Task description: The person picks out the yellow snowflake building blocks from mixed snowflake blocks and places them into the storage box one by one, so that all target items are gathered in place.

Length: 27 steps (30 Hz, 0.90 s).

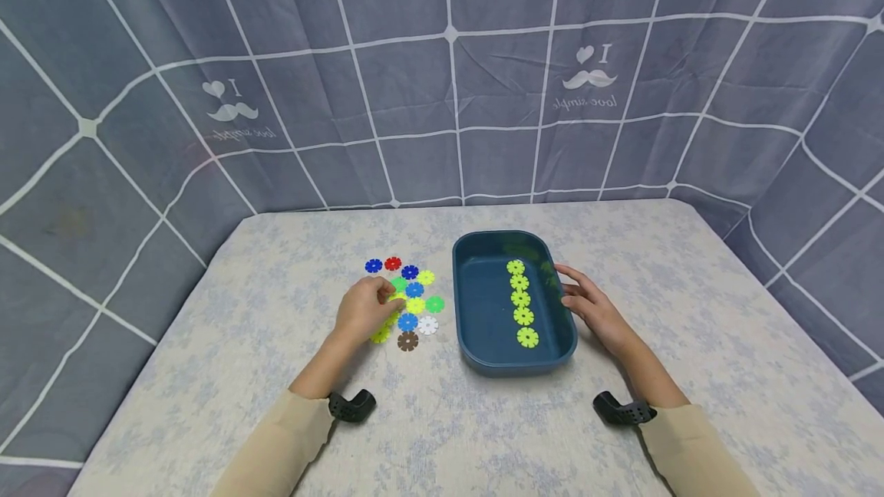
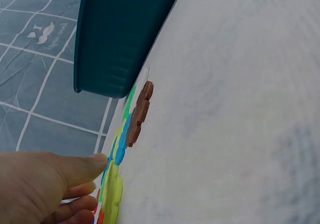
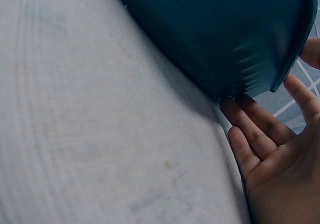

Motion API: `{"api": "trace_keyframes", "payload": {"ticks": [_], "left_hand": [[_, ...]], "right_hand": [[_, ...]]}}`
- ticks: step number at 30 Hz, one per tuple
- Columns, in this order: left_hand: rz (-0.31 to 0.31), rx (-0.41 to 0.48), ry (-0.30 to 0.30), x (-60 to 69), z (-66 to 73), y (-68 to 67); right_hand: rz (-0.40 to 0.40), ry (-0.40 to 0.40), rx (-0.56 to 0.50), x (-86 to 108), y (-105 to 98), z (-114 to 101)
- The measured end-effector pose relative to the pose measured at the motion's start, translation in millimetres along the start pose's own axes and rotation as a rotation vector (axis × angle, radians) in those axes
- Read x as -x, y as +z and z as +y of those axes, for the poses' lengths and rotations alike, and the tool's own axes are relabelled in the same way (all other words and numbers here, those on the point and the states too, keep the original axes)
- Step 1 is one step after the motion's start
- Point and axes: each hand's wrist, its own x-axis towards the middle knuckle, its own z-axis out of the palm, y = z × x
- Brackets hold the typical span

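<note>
My left hand is over a loose group of notched plastic discs on the table, thumb and fingertips beside a yellow-green disc. In the left wrist view, a gap shows between the left thumb and fingers, and no disc is seen lifted. To the right stands a dark teal bin with a column of several yellow-green discs on its floor. My right hand touches the bin's right side, its fingers against the outer wall and the thumb near the rim.
Around the left hand lie blue, red, green, white and brown discs, some partly covered by the hand. A pale patterned cloth covers the table. Behind it hangs a grey-blue checked curtain.
</note>
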Motion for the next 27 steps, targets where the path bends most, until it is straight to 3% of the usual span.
{"api": "trace_keyframes", "payload": {"ticks": [10, 17, 27], "left_hand": [[-0.04, -0.079, -0.014, 0.3, -2.7, -1.7], [-0.043, -0.068, -0.009, -0.2, -2.8, 0.8], [-0.062, -0.023, -0.047, -1.4, -2.9, 3.1]], "right_hand": [[-0.001, 0.006, -0.01, -0.7, 1.2, 0.7], [0.004, 0.014, -0.012, 0.1, 0.7, 0.6], [0.001, 0.003, 0.002, 0.9, 0.4, -1.0]]}}
